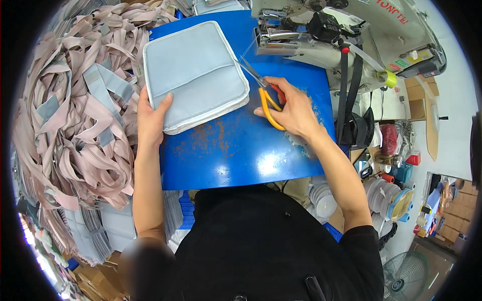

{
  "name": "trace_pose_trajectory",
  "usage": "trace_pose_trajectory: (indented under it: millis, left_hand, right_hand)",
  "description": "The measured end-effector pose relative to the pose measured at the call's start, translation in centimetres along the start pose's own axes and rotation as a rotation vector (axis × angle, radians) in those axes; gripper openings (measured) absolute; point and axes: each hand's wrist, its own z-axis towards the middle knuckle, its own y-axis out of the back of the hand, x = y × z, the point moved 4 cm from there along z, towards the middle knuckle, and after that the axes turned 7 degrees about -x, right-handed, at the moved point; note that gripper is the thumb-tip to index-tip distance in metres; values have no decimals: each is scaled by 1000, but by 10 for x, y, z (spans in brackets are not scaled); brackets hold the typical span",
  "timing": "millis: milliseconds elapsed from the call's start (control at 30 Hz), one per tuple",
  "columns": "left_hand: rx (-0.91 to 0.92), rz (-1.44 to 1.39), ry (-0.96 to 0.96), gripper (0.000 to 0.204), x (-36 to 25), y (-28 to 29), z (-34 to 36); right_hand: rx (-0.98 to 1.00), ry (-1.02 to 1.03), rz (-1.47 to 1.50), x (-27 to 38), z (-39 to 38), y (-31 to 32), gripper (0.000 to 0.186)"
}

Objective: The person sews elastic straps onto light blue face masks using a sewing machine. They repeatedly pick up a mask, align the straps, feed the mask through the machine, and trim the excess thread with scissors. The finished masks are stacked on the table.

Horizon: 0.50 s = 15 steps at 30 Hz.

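A grey, white-edged panel (196, 75), clasped by the left hand (152, 118), most fingers hidden beneath, extends rightward from that grip. Across it, the right hand (297, 110) grips scissors (263, 84), their thin tips hard to make out.

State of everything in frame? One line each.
Grey padded case: held by its left edge
Scissors: held, tips at the case's right edge
Left hand: gripping the case, thumb on top
Right hand: gripping the scissors
Blue table: worn, rust-coloured patches
Pinkish fabric strips: tangled heap
Sewing machine: running or stopped, unclear
Fan: spinning or stopped, unclear
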Motion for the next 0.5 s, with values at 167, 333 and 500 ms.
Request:
trace_pose_trajectory:
  millis: [167,333,500]
  left_hand:
    - [20,50,-54,66,4,3,7]
    - [37,169,-333,68,12,-53,87]
    - [78,74,-280,73,-18,-175,203]
  right_hand:
    - [-9,-171,-7,-14,2,-6,63]
    - [-161,-184,36,-34,-48,8,60]
    - [-109,-61,-145,-11,-42,7,60]
